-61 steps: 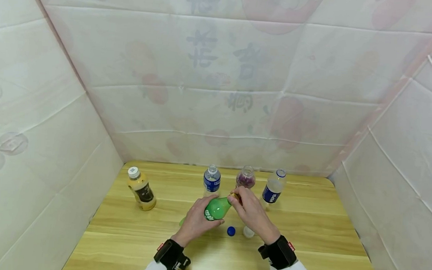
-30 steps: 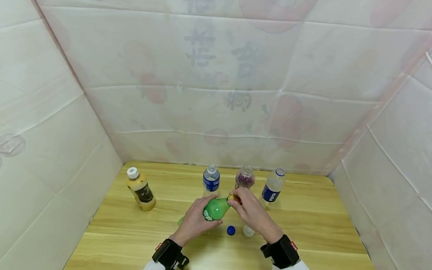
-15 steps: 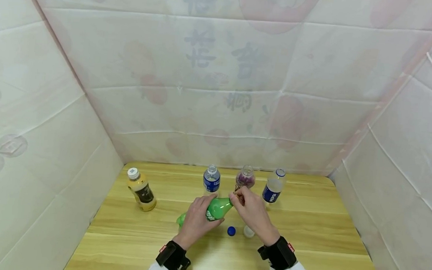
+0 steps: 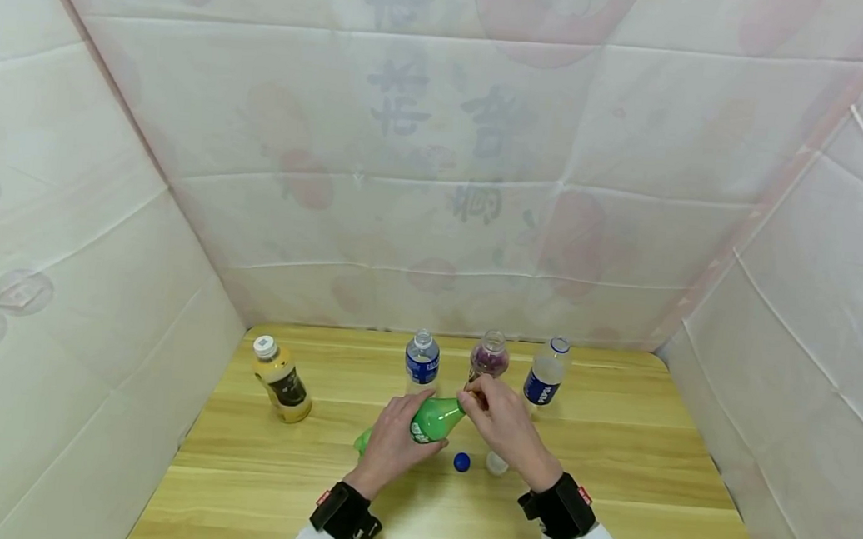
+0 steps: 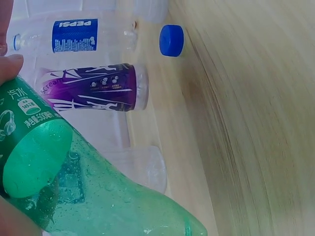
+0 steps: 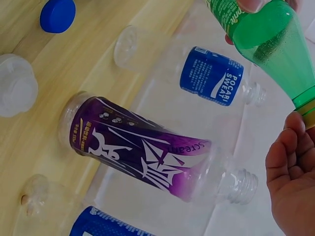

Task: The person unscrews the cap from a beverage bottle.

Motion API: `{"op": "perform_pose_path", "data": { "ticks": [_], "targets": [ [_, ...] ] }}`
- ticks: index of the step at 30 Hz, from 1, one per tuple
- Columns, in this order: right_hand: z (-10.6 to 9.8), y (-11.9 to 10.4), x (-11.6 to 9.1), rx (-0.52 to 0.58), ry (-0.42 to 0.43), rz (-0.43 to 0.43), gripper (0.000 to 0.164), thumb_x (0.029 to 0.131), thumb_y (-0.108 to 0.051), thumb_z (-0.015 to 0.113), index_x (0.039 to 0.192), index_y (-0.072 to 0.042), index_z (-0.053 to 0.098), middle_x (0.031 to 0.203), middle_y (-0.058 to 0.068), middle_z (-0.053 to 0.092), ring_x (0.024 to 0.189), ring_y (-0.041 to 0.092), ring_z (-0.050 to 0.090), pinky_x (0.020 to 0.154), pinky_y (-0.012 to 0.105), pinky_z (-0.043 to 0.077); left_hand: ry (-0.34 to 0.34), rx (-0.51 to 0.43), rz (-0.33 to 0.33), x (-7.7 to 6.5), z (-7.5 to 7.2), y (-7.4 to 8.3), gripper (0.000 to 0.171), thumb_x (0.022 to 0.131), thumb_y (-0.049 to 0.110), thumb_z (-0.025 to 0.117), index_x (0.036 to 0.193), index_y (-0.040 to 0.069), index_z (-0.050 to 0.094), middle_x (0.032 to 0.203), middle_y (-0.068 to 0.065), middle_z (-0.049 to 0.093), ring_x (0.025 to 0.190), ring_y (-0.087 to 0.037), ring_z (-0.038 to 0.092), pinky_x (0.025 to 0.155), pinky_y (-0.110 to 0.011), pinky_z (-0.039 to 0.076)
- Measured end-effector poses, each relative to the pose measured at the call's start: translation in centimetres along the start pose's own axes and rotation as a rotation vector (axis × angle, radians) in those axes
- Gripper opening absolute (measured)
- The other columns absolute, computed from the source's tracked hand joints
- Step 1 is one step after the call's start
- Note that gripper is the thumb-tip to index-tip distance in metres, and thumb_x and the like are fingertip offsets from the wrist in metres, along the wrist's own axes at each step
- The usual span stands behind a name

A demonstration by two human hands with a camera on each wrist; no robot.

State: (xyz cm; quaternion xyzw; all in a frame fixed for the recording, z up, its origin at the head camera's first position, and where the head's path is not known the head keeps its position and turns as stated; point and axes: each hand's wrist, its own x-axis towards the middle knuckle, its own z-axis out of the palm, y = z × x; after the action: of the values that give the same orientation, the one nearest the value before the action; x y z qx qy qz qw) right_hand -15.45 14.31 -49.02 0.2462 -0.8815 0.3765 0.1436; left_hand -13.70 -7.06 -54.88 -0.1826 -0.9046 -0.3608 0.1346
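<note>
My left hand (image 4: 391,438) grips the green Sprite bottle (image 4: 438,420) round its body, tilted with its neck towards the right. At the neck, my right hand (image 4: 503,429) pinches the gold cap (image 6: 309,114) between thumb and fingers. From the head camera the fingers hide that cap, while the right wrist view shows its edge on the bottle's neck. Beads of moisture cling inside the green plastic. A blue cap (image 4: 461,462) and a white cap (image 4: 496,464) lie on the table just below the hands.
Behind the hands stand three uncapped bottles: a Pocari Sweat bottle (image 4: 422,367), a purple-labelled bottle (image 6: 142,147) and a Pepsi bottle (image 4: 544,383). A yellow drink bottle (image 4: 290,385) with its white cap on stands at left. Pale cloth walls (image 4: 434,228) border the wooden table (image 4: 614,449).
The right fingers have shifted round the bottle's top; the gold cap, visible in the head view one second ago, is now covered by them. The Sprite bottle has moved slightly right.
</note>
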Motion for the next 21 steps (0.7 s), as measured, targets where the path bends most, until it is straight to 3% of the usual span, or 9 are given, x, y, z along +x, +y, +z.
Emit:
{"op": "perform_pose_path", "data": {
  "ticks": [6, 21],
  "targets": [
    [-0.05, 0.07, 0.02, -0.008, 0.004, -0.050, 0.006, 0.101, -0.016, 0.069, 0.100, -0.013, 0.065, 0.091, -0.005, 0.062, 0.080, 0.006, 0.059, 0.067, 0.023, 0.055, -0.027, -0.062, -0.028, 0.02, -0.25, 0.30, 0.086, 0.074, 0.030, 0.094, 0.147, 0.007, 0.055, 0.127, -0.011, 0.067, 0.109, -0.025, 0.061, 0.088, -0.044, 0.057],
    [-0.17, 0.19, 0.09, -0.026, -0.006, -0.088, 0.006, 0.101, -0.016, 0.070, 0.100, -0.014, 0.064, 0.091, -0.006, 0.061, 0.079, 0.006, 0.056, 0.066, 0.022, 0.053, -0.097, -0.143, -0.072, 0.13, -0.41, 0.03, 0.086, 0.076, 0.034, 0.092, 0.148, 0.009, 0.053, 0.127, -0.010, 0.066, 0.108, -0.025, 0.060, 0.083, -0.040, 0.055]
  ]
}}
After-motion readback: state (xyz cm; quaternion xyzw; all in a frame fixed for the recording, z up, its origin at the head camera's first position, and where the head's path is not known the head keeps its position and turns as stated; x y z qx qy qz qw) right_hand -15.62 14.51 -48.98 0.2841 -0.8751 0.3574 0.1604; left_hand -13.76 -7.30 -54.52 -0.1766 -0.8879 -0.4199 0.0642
